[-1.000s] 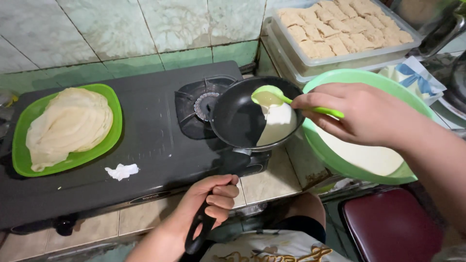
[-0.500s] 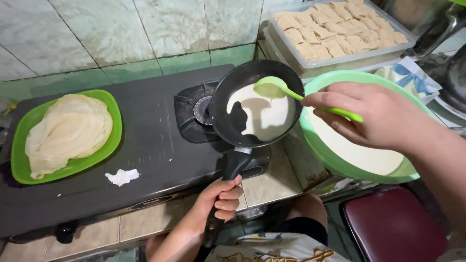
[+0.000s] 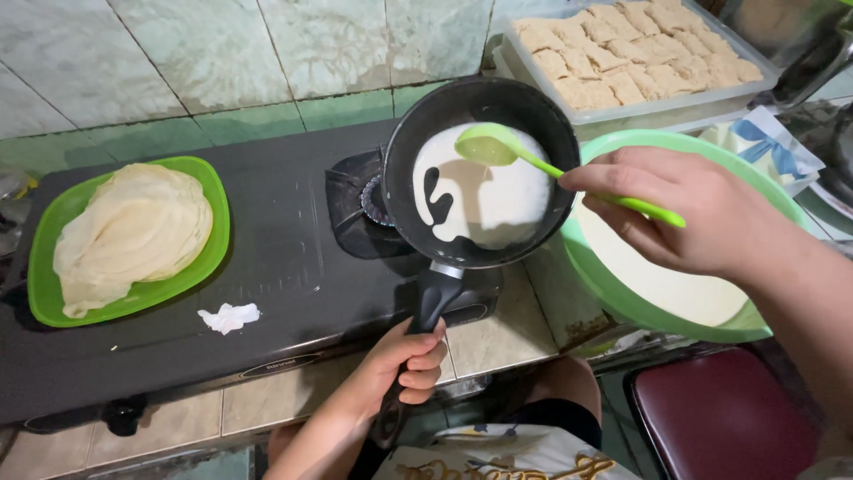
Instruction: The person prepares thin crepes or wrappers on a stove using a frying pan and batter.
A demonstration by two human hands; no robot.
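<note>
My left hand [image 3: 404, 364] grips the black handle of a small frying pan [image 3: 426, 133], which is lifted and tilted off the burner [image 3: 351, 200] of a black stove [image 3: 178, 302]. White batter [image 3: 498, 196] covers most of the pan's floor, with a few dark gaps on the left. My right hand [image 3: 693, 209] holds a light green ladle [image 3: 493, 147] whose bowl hovers over the pan. Below that hand stands a big green bowl [image 3: 613, 298] of white batter.
A green plate [image 3: 44, 267] with a stack of thin pale crepes sits on the stove's left side. A white scrap [image 3: 228, 316] lies near the stove's front. A clear tray [image 3: 737, 44] of filled rolls stands at the back right. A dark red stool [image 3: 720, 418] is at lower right.
The pan has been raised and tilted, and the batter has spread from a patch on the right across nearly the whole pan floor. The ladle stays above the pan.
</note>
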